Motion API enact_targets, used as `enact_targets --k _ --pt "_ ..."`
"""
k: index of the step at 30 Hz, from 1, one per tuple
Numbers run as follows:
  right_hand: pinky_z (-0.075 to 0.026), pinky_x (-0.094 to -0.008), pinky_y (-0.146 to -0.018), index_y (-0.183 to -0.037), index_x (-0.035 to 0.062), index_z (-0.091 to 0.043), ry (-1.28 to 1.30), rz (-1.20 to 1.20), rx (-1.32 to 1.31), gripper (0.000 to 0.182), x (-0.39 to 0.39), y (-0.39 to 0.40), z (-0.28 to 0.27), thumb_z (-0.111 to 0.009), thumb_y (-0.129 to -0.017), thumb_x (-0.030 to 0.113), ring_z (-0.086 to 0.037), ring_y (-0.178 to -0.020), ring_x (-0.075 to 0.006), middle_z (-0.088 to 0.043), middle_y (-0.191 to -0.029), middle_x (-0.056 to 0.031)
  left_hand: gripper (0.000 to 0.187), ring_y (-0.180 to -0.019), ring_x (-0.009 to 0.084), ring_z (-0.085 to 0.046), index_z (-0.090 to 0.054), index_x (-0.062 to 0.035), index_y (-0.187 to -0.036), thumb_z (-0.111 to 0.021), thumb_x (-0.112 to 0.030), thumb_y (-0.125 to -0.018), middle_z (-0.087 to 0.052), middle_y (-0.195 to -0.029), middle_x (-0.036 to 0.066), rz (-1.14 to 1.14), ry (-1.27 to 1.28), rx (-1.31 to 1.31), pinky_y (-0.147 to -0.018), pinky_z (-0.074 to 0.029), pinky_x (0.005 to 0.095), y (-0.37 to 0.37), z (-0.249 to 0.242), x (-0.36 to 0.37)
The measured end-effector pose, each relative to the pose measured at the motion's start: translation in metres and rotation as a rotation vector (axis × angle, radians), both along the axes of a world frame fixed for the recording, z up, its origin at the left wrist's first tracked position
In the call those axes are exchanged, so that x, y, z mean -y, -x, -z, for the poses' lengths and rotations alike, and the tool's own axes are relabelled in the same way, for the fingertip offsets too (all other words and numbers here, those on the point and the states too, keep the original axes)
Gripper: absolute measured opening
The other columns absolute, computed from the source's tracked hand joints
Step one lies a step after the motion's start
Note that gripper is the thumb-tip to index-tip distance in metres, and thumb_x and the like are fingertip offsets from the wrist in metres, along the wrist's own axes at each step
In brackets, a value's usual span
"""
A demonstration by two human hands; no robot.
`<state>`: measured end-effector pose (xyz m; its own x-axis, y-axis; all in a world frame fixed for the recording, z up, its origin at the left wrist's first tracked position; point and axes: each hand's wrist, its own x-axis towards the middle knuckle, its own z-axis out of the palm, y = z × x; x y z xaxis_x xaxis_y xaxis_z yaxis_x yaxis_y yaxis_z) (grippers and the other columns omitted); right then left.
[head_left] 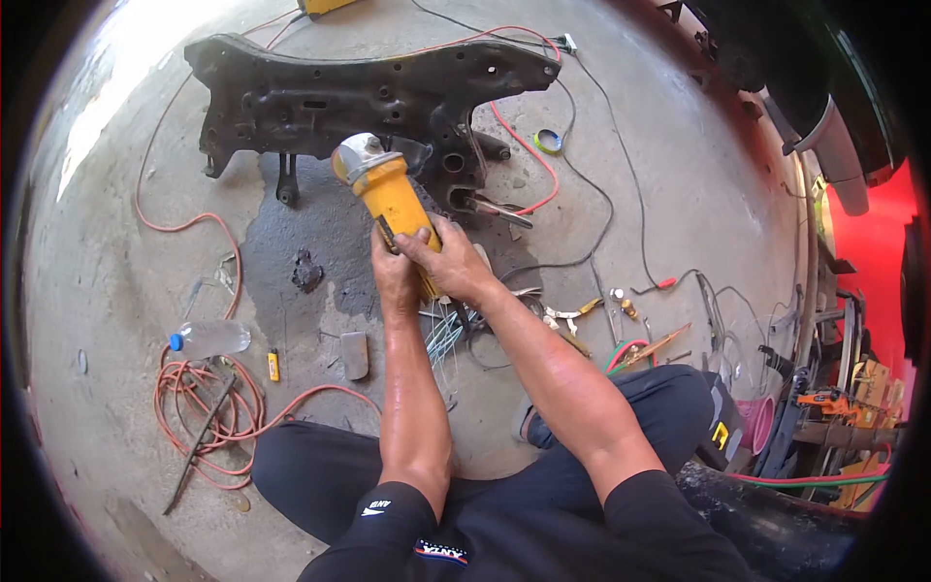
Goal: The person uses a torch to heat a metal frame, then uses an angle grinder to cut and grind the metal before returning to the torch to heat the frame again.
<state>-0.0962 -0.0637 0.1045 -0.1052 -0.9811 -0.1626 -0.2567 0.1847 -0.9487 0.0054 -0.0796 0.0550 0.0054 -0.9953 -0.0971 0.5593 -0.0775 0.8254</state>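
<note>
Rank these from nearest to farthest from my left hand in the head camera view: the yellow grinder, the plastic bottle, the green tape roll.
1. yellow grinder, gripped by the left hand.
2. plastic bottle, lower left on the floor.
3. green tape roll, upper right beside the subframe.

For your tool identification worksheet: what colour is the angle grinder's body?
Yellow; the angle grinder shows best in the head view.
</note>
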Motion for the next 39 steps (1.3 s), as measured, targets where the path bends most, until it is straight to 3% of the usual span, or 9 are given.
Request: enact_targets --k 3,8,13,16,18,20,24,29,39 --pt "-0.052 -0.0421 -0.098 -0.134 -0.0067 -0.058 0.162 -0.031 0.035 0.076 -0.005 -0.014 -0.013 -0.079 -0.088 0.049 -0.067 -0.113 -0.0363 -0.068 -0.119 -0.0258 0.047 -0.095 0.0171 -0.067 -0.054 -0.0036 -0.131 -0.078 -0.006 -0.090 -0.066 -0.110 0.007 0.009 0.091 0.091 -0.083 -0.056 0.0330 -0.019 -0.025 -0.008" --pt "-0.051 -0.0391 -0.100 -0.142 -0.0050 -0.052 0.126 -0.027 0.117 0.075 0.002 -0.016 -0.036 -0.078 -0.092 0.045 -0.062 -0.117 -0.0246 -0.064 -0.128 -0.0182 0.061 -0.100 0.0232 -0.070 -0.051 -0.0049 -0.138 -0.079 -0.008 -0.084 -0.069 -0.114 0.012 0.094 0.113 0.592 -0.088 -0.056 0.0361 -0.043 -0.076 0.010" --pt "-0.052 -0.0412 -0.095 -0.143 -0.0010 -0.053 -0.144 0.022 0.679 0.071 0.025 -0.011 -0.001 -0.074 -0.095 0.047 -0.059 -0.121 -0.0249 -0.063 -0.131 -0.0136 0.072 -0.105 0.0335 -0.069 -0.048 -0.0076 -0.145 -0.077 -0.011 -0.079 -0.067 -0.118 0.014 0.317 0.486 1.989 -0.088 -0.055 0.0451 -0.044 -0.157 0.057" --pt "-0.053 -0.0418 -0.093 -0.143 -0.0012 -0.054 -0.354 0.049 0.900 0.070 0.029 -0.005 0.037 -0.073 -0.095 0.047 -0.059 -0.124 -0.0275 -0.063 -0.132 -0.0139 0.075 -0.111 0.0317 -0.065 -0.049 -0.0133 -0.147 -0.074 -0.003 -0.078 -0.065 -0.117 0.012 0.505 0.802 2.464 -0.087 -0.054 0.0448 -0.051 -0.165 0.110" --pt "-0.053 -0.0430 -0.092 -0.143 -0.0015 -0.054 -0.409 -0.014 0.880 0.068 0.026 -0.011 0.061 -0.073 -0.096 0.044 -0.058 -0.128 -0.0287 -0.063 -0.134 -0.0145 0.061 -0.109 0.0259 -0.065 -0.049 -0.0097 -0.146 -0.068 -0.009 -0.088 -0.063 -0.123 0.010 0.574 1.008 2.701 -0.091 -0.050 0.0389 -0.058 -0.161 0.141" --pt "-0.054 -0.0442 -0.093 -0.143 -0.0018 -0.054 -0.443 -0.056 0.876 0.067 0.018 -0.019 0.092 -0.073 -0.097 0.042 -0.057 -0.129 -0.0288 -0.062 -0.136 -0.0150 0.058 -0.109 0.0241 -0.065 -0.050 -0.0095 -0.145 -0.067 -0.010 -0.090 -0.064 -0.123 0.009 0.525 1.252 2.713 -0.093 -0.049 0.0386 -0.065 -0.154 0.170" --pt "-0.054 -0.0438 -0.096 -0.145 -0.0017 -0.052 -0.583 -0.031 0.828 0.065 0.001 -0.012 0.112 -0.072 -0.099 0.039 -0.059 -0.129 -0.0278 -0.061 -0.141 -0.0159 0.060 -0.110 0.0235 -0.064 -0.050 -0.0146 -0.146 -0.070 -0.012 -0.089 -0.064 -0.123 0.008 0.436 1.333 2.760 -0.094 -0.048 0.0408 -0.064 -0.136 0.192" --pt "-0.039 -0.0390 -0.118 -0.155 -0.0040 -0.041 -0.328 -0.464 0.137 0.079 -0.012 -0.011 0.086 -0.069 -0.099 0.044 -0.047 -0.145 -0.0344 -0.050 -0.153 -0.0273 0.065 -0.116 0.0245 -0.065 -0.049 -0.0189 -0.148 -0.075 -0.013 -0.088 -0.064 -0.127 0.007 0.426 1.222 2.695 -0.098 -0.049 0.0412 -0.086 -0.091 0.183" --pt "-0.041 -0.0440 -0.115 -0.150 0.0005 -0.050 -0.438 -0.818 0.012 0.067 -0.041 -0.070 0.088 -0.059 -0.103 0.047 -0.052 -0.137 -0.0413 -0.056 -0.146 -0.0256 0.078 -0.125 0.0226 -0.063 -0.050 -0.0218 -0.150 -0.086 -0.015 -0.081 -0.065 -0.133 0.004 0.208 1.291 2.571 -0.104 -0.050 0.0370 -0.127 -0.051 0.202"
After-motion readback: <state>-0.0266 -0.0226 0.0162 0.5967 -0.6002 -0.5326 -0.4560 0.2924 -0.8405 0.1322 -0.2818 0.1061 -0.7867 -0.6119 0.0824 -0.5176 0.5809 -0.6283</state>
